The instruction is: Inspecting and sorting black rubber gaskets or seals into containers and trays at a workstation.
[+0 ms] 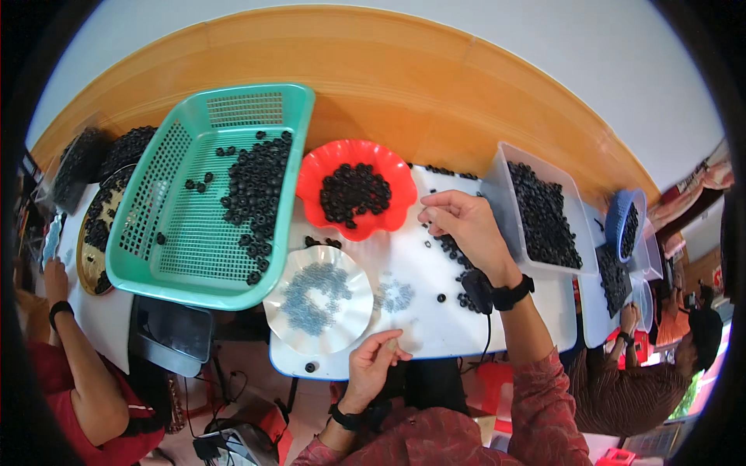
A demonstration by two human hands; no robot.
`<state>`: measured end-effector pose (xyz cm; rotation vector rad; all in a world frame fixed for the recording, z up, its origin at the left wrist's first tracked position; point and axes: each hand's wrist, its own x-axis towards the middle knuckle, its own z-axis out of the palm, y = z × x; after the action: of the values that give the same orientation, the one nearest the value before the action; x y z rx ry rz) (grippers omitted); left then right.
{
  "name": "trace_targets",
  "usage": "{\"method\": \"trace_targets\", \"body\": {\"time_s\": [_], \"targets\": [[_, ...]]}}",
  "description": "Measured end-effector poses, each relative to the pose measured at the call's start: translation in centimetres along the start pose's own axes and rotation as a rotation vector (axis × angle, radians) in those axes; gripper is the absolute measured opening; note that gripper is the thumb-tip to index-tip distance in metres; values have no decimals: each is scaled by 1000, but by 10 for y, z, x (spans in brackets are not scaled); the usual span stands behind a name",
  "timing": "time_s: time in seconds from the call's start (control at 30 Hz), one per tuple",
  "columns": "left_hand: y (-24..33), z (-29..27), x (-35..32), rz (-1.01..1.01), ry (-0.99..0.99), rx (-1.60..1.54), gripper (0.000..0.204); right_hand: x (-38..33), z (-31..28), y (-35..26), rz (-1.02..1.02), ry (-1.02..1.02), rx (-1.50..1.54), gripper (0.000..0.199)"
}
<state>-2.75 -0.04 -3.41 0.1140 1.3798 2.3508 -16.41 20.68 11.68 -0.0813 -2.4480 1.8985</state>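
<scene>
Head view: right hand and left hand have pinched fingers, contents undeterminable. One black ring-shaped piece rests at the edge of the white surface; a nudge could drop it.

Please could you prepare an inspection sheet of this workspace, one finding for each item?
Surface: white table, partly covered.
Work things: black rings in red bowl, green basket and translucent bin; small clear pieces on white plate.
Clutter: loose black rings and clear pieces beside the containers.
Hands: left hand at the table's near edge, right hand above it; anything held is too small to tell.
Cables: black cable below the right wrist.
Surroundings: wooden panel behind; people at both sides.
</scene>
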Motion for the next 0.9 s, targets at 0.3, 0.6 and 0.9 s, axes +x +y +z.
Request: {"method": "trace_targets", "body": {"time_s": [0.3, 0.6, 0.9], "targets": [[4, 6, -4, 1, 43, 42, 20, -106, -8, 59, -137, 191, -519, 13], [-4, 7, 0, 45, 73, 41, 18, -133, 15, 114, -113, 279, -781, 23], [-8, 8, -1, 90, 25, 5, 18, -141, 17, 120, -171, 332, -690, 17]]}}
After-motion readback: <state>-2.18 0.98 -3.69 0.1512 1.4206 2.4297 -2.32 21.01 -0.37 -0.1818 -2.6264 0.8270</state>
